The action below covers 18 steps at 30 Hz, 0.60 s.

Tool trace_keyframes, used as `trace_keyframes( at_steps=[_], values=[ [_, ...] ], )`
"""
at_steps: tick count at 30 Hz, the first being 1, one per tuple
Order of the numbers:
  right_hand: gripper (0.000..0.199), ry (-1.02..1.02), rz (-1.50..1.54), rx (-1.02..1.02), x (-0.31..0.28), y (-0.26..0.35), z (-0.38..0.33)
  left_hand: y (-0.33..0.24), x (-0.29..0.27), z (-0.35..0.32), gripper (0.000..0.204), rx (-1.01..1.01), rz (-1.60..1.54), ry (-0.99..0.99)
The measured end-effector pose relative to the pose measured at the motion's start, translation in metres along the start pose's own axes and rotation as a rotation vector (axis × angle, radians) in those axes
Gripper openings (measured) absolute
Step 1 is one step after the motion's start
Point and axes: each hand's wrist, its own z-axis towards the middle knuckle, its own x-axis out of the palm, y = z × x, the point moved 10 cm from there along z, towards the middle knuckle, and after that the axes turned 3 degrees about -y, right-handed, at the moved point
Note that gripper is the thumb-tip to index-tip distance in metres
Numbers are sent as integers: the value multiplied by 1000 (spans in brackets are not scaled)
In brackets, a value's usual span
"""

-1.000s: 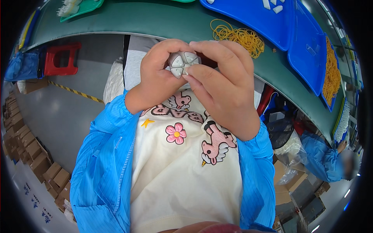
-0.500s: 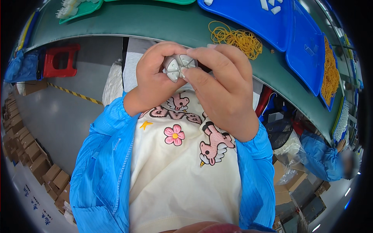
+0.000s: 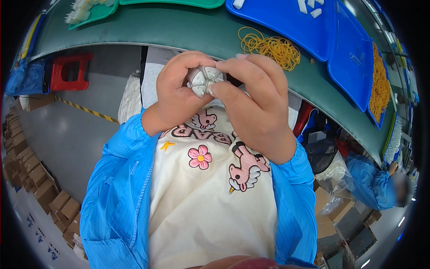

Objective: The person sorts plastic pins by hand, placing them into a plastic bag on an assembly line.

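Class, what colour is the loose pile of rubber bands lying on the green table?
Yellow: the rubber bands show best in the head view.

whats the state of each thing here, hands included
left hand: closed around the white segmented piece, in front of the chest
right hand: pinching the piece from the other side
white segmented piece: held off the table between both hands
yellow rubber bands: loose heap on the green table
blue trays: flat on the table, a few white bits inside
red stool: upright on the floor

Both hands are raised before the chest, fingertips meeting. Left hand (image 3: 179, 96) curls its fingers inward, thumb on top of the grip. Right hand (image 3: 255, 105) pinches from the opposite side, wrist bent downward.
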Motion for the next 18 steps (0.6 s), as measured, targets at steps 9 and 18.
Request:
trace_keyframes(
  at_steps=[9, 18],
  values=[
    [38, -145, 218, 306, -22, -38, -8, 24, 6, -4, 36, -200, -92, 85],
    [13, 95, -354, 389, -56, -101, -30, 49, 21, -15, 24, -547, -652, 175]
  ],
)
